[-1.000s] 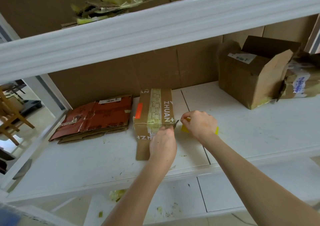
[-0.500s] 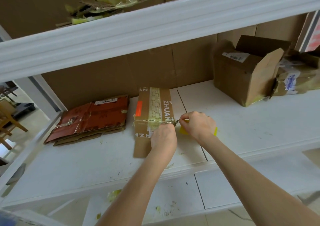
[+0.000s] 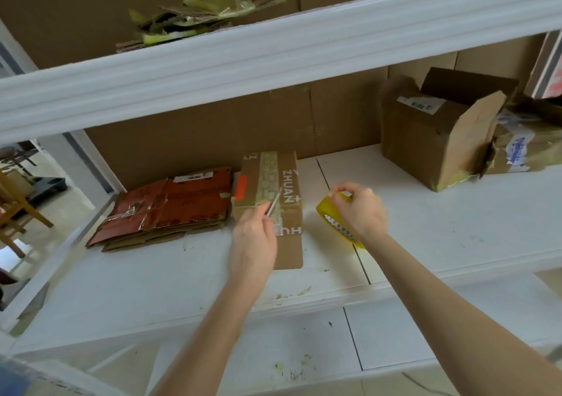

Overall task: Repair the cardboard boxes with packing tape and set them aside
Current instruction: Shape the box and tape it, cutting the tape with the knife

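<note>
The left hand (image 3: 254, 240) covers the near left part of the small taped box (image 3: 287, 183) and pinches a thin silvery tool (image 3: 273, 201), too blurred to tell a blade from scissors. The right hand (image 3: 359, 213) hides much of the yellow tape roll (image 3: 323, 211). A crumpled box (image 3: 526, 149) is cut off by the right edge, and the print on the label (image 3: 421, 104) of the open box (image 3: 425, 155) is too small to read.

A wooden chair (image 3: 13, 210) stands at nine o'clock, a dark trolley (image 3: 48, 186) just beyond it. Brown board (image 3: 188, 140) backs the white shelf (image 3: 441, 228) at twelve o'clock.
</note>
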